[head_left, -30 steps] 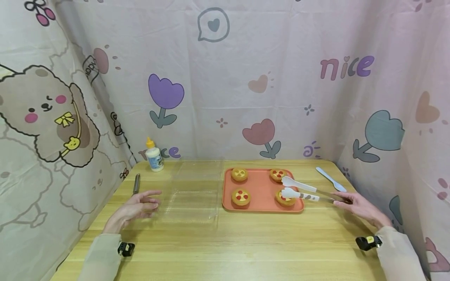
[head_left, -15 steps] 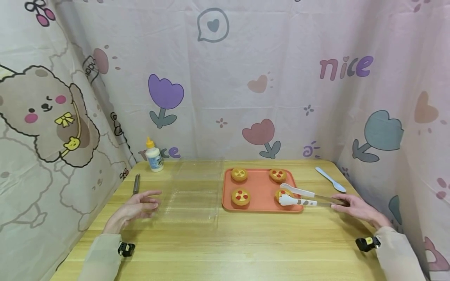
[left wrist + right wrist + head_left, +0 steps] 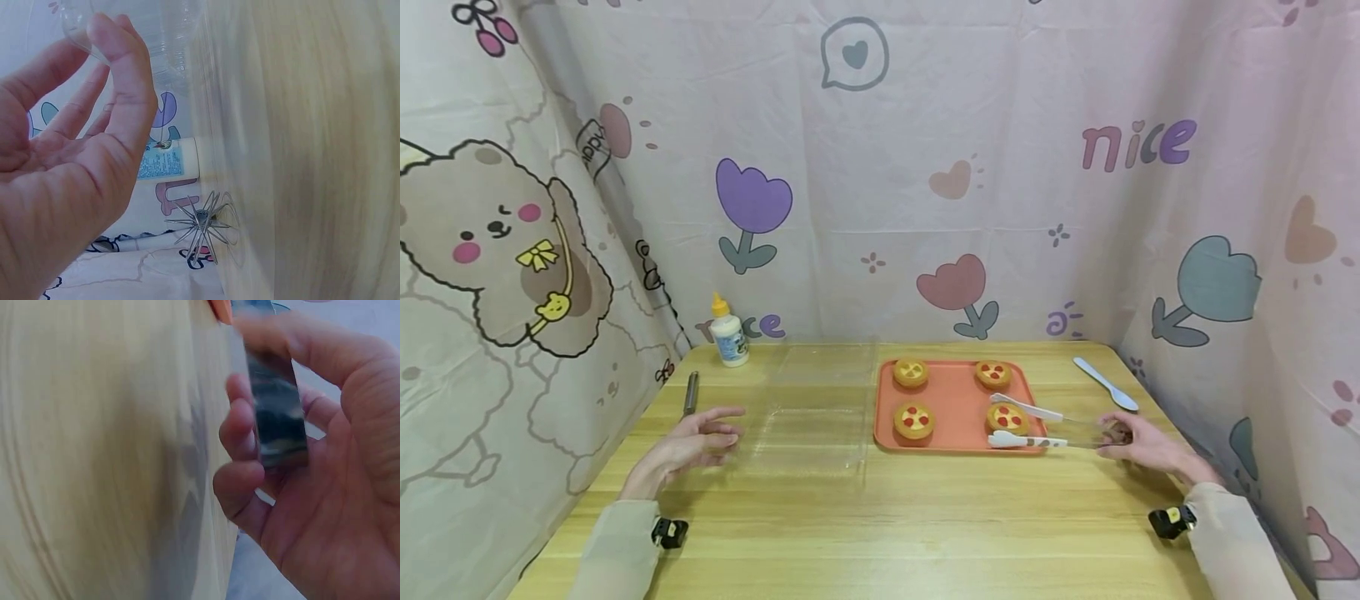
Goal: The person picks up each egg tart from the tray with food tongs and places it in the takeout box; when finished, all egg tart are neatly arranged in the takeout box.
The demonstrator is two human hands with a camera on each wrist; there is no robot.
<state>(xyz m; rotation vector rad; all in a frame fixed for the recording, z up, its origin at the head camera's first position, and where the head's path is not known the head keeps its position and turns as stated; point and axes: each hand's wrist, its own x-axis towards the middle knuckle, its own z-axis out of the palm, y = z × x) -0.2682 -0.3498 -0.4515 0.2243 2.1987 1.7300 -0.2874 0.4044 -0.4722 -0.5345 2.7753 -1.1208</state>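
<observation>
My right hand point(image 3: 1138, 442) grips a pair of tongs point(image 3: 1030, 442) by its bent metal end point(image 3: 278, 406). White tong tips stand spread over the orange tray point(image 3: 955, 400), one behind and one in front of the front-right tart point(image 3: 1007, 418), which has red and yellow topping. Other small tarts sit at the tray's front left point(image 3: 913, 421), back left point(image 3: 911, 373) and back right point(image 3: 992, 374). On the left, my left hand point(image 3: 696, 437) pinches the edge of a clear plastic box point(image 3: 812, 417) between thumb and fingers; the box has its lid raised at the back.
A white bottle with a yellow nozzle point(image 3: 730, 337) stands at the back left. Near the left hand lies a wire whisk point(image 3: 203, 225). A pale blue spreader point(image 3: 1105, 383) lies at the back right. Printed curtains point(image 3: 880, 167) enclose the table's back and sides.
The right hand has moved slightly left and the tongs have come forward, from between the two right-hand tarts to both sides of the front-right one. The left hand stays put.
</observation>
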